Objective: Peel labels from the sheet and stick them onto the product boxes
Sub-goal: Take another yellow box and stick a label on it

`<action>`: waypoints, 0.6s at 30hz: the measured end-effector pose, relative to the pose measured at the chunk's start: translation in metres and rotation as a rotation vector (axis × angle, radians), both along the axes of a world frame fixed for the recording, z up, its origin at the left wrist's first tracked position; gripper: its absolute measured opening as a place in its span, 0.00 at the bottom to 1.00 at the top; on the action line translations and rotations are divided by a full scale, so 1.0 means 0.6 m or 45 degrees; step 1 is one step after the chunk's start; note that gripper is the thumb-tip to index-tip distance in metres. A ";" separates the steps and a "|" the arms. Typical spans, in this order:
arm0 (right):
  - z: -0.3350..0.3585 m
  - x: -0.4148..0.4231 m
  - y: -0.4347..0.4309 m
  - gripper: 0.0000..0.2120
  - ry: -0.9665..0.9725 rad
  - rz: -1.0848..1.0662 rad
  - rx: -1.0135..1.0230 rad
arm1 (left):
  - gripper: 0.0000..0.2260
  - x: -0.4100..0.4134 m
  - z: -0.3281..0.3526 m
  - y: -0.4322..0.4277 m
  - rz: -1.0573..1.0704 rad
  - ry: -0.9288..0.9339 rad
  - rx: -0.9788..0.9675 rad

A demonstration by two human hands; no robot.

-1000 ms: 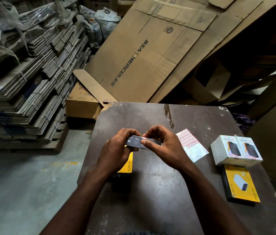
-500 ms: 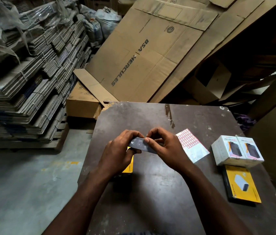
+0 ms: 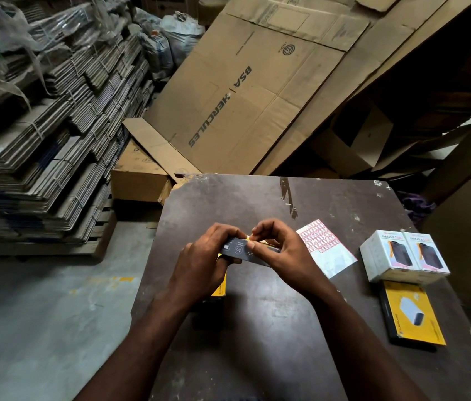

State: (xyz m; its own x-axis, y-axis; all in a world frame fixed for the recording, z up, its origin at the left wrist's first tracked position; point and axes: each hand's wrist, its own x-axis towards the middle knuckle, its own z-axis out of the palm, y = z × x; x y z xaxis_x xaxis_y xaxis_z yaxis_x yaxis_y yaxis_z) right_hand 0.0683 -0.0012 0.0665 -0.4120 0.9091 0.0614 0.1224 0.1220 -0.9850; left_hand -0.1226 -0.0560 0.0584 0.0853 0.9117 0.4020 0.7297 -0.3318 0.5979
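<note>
The product box [image 3: 243, 252] is held off the surface in both hands, over its middle, long grey side toward the camera and a yellow edge showing along the top. The left hand [image 3: 201, 263] grips its left end with curled fingers. The right hand [image 3: 284, 254] cradles the right end while its thumb and forefinger fingers [image 3: 260, 230] pinch together at the box's upper edge. They are probably pressing a label down there, though the label itself is too small to make out.

From here the label could go on crooked or creased if the pinch slides before it is seated. It could also lift again if it is only tacked at one corner.

Under the left hand a yellow box [image 3: 221, 286] shows in part. The label sheet [image 3: 322, 246] lies just right of the hands, with two white boxes [image 3: 402, 256] side by side beyond it. Another yellow box [image 3: 413, 316] lies flat nearer the person. The surface [image 3: 257, 337] is dark, scuffed board. Around it stand flattened cartons [image 3: 243, 96] and tied stacks of cardboard [image 3: 49, 134] on a concrete floor [image 3: 40, 314].
</note>
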 end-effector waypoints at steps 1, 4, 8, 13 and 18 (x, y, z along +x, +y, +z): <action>-0.001 0.002 -0.001 0.09 0.003 0.016 -0.009 | 0.17 0.000 -0.001 0.000 -0.005 0.006 0.001; 0.001 0.015 -0.002 0.12 0.011 0.092 -0.026 | 0.17 -0.001 -0.007 0.002 -0.019 0.002 -0.001; 0.005 0.021 -0.017 0.14 -0.052 0.037 0.152 | 0.19 0.003 -0.011 0.002 -0.016 -0.108 0.002; 0.006 0.012 -0.040 0.13 -0.207 -0.127 0.674 | 0.14 0.007 -0.001 -0.002 -0.050 -0.170 0.090; 0.005 0.017 -0.048 0.13 -0.225 -0.125 0.724 | 0.14 0.007 0.002 -0.014 -0.064 -0.112 0.191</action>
State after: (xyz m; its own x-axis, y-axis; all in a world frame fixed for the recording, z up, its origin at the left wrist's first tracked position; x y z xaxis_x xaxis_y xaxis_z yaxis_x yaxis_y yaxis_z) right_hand 0.0787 -0.0300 0.0694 -0.3760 0.7880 0.4874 0.3155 0.6035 -0.7323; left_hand -0.1186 -0.0642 0.0596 0.0878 0.8364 0.5410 0.6568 -0.4570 0.5998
